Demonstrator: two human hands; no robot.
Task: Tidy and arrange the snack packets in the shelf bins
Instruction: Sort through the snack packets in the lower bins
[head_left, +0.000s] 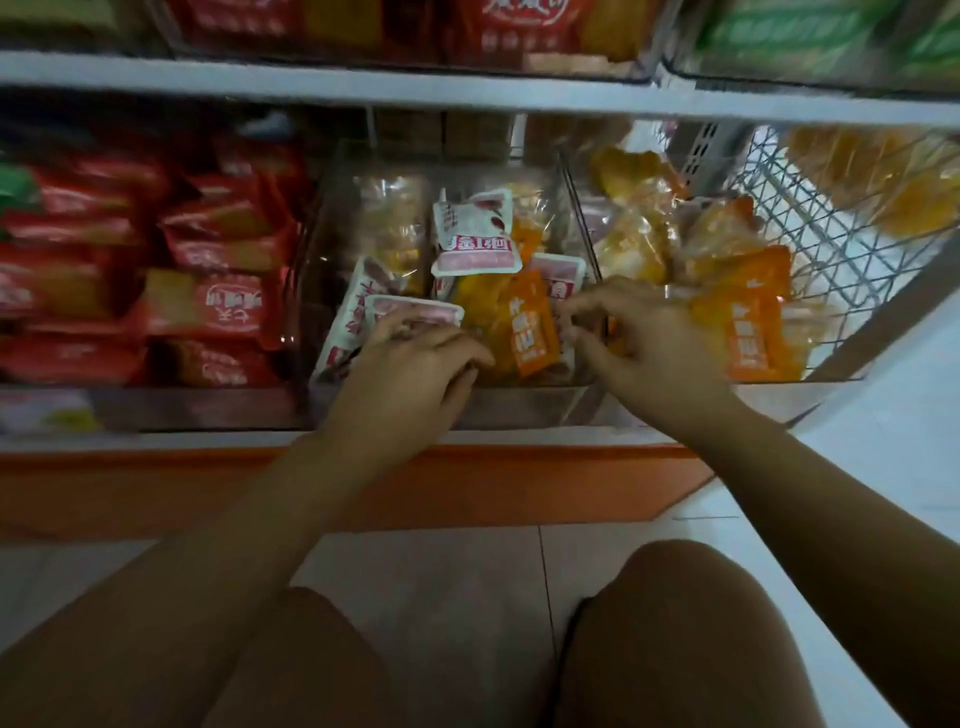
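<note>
Clear plastic bin (509, 408) of mixed packets: left hand (410, 384) grasps a pink-white packet (415, 306) near left, right hand (649, 343) pinches an orange packet (530, 332).

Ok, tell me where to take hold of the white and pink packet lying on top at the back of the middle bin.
Pinch the pink-banded near edge of the white and pink packet, coming from above and in front. It lies tilted on top of the others, with that edge facing you and uncovered.
</note>
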